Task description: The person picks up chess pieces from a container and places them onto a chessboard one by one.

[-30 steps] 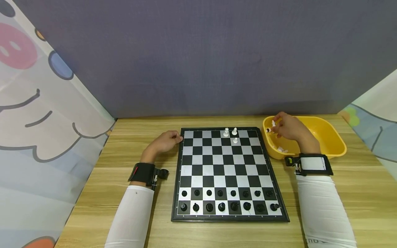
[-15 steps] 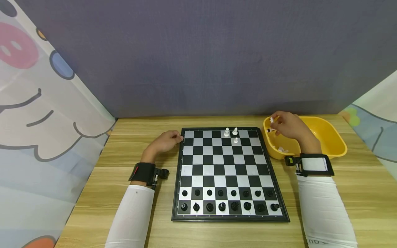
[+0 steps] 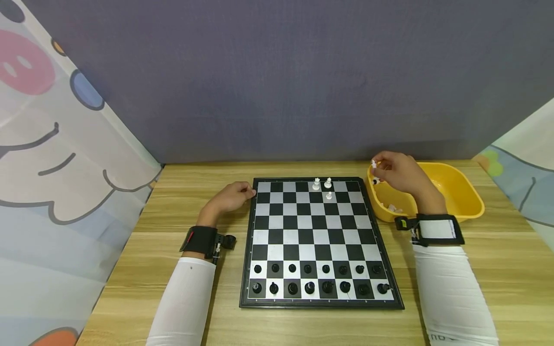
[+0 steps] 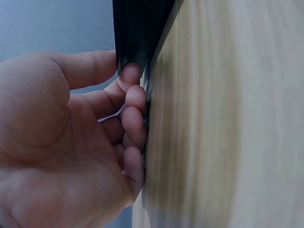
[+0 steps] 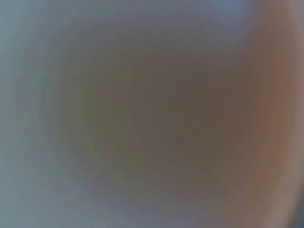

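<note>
At the left edge of the black-and-white chessboard, my left hand pinches the dark rim. In the left wrist view, the thumb presses one face of that rim and the curled fingers lie by the wood. My right hand is over the left end of a yellow basin, pinching a small white chess piece between thumb and fingers. Just below it shows a second white piece with a dark base; whether the hand holds it, I cannot tell. The right wrist view is blurred.
Three white chess pieces stand at the board's far side. Two rows of black chess pieces fill the near side. More white pieces lie in the basin. A grey panel rises behind the wooden table.
My right hand has shifted slightly left and away from me, bringing the white chess piece up to the basin's left rim. The left hand has stayed at the board's edge.
</note>
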`<control>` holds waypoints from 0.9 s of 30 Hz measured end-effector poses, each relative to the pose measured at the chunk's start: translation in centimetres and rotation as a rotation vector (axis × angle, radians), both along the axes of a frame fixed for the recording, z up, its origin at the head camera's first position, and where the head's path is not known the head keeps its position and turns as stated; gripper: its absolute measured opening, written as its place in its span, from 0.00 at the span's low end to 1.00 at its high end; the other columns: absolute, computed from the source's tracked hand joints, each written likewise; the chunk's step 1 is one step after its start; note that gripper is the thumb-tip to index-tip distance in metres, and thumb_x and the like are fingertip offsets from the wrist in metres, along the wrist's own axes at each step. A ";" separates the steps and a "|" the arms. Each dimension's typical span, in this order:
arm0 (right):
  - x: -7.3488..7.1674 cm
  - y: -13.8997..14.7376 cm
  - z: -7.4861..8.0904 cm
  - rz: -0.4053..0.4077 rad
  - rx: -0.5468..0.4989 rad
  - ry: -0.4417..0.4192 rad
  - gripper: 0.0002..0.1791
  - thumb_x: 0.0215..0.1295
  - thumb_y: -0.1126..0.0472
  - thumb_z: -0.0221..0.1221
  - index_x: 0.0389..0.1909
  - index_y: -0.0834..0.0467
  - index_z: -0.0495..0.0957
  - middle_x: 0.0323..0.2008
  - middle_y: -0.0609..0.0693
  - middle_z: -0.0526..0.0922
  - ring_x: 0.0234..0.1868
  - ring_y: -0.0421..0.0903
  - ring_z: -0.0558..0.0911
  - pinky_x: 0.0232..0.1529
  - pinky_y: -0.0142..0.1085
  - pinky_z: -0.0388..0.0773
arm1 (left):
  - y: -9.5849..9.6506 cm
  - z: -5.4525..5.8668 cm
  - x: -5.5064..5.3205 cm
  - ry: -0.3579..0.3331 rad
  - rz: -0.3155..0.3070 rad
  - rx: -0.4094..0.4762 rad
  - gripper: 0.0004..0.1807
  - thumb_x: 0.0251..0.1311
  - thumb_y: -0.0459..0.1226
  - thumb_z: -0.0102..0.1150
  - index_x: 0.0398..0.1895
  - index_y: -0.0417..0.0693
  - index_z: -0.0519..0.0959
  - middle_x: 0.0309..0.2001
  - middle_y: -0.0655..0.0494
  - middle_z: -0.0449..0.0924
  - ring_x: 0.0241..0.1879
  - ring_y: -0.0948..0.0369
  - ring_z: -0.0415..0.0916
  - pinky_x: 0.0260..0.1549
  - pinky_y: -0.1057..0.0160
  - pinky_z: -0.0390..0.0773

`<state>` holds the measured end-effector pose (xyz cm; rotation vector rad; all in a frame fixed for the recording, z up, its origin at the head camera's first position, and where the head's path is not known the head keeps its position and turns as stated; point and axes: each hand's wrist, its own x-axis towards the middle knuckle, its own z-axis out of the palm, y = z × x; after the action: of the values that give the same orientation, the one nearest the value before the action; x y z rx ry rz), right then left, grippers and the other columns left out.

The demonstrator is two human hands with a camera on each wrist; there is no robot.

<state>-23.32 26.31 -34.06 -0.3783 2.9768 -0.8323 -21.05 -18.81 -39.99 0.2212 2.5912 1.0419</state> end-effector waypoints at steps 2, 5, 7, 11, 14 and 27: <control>0.1 -0.3 0.0 0.010 -0.018 0.030 0.13 0.72 0.60 0.60 0.51 0.62 0.79 0.38 0.60 0.85 0.35 0.53 0.80 0.35 0.40 0.72 | -0.1 0.0 0.0 0.000 0.001 0.001 0.16 0.79 0.47 0.47 0.34 0.47 0.71 0.28 0.56 0.64 0.30 0.57 0.64 0.33 0.60 0.65; 0.2 -0.7 0.0 0.019 -0.043 0.065 0.11 0.71 0.61 0.62 0.50 0.61 0.80 0.37 0.58 0.84 0.34 0.51 0.78 0.34 0.38 0.71 | -0.1 0.1 0.0 0.000 0.002 0.002 0.16 0.79 0.47 0.47 0.34 0.47 0.72 0.28 0.56 0.64 0.30 0.57 0.64 0.33 0.60 0.65; 0.3 -0.9 0.0 0.024 -0.066 0.087 0.10 0.71 0.61 0.63 0.48 0.61 0.80 0.36 0.56 0.84 0.32 0.49 0.77 0.32 0.36 0.71 | -0.1 0.1 0.0 0.002 -0.001 0.001 0.16 0.79 0.47 0.47 0.34 0.47 0.71 0.28 0.56 0.64 0.30 0.57 0.64 0.32 0.60 0.65; 0.5 -1.4 0.1 0.039 -0.110 0.099 0.08 0.71 0.63 0.62 0.47 0.60 0.81 0.33 0.56 0.83 0.28 0.48 0.76 0.26 0.34 0.70 | 0.0 0.0 0.0 0.002 -0.004 0.002 0.16 0.78 0.47 0.47 0.33 0.47 0.71 0.28 0.56 0.64 0.29 0.57 0.64 0.32 0.60 0.65; 0.7 -1.8 0.2 0.045 -0.125 0.086 0.07 0.71 0.64 0.61 0.47 0.60 0.81 0.33 0.56 0.83 0.28 0.51 0.79 0.26 0.34 0.72 | 0.1 0.0 0.0 0.001 -0.011 0.005 0.16 0.78 0.47 0.47 0.33 0.47 0.72 0.28 0.56 0.65 0.30 0.57 0.64 0.33 0.60 0.66; 1.0 -3.7 0.7 0.049 -0.116 0.109 0.05 0.71 0.58 0.63 0.40 0.56 0.84 0.33 0.53 0.86 0.31 0.52 0.83 0.30 0.34 0.77 | -0.1 -0.2 0.0 0.000 -0.005 0.010 0.16 0.78 0.47 0.47 0.34 0.47 0.72 0.28 0.56 0.66 0.30 0.57 0.65 0.33 0.60 0.66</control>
<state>-22.33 22.59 -33.37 -0.5145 3.0115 -1.0139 -21.04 -18.87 -40.15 0.2298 2.5842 1.0537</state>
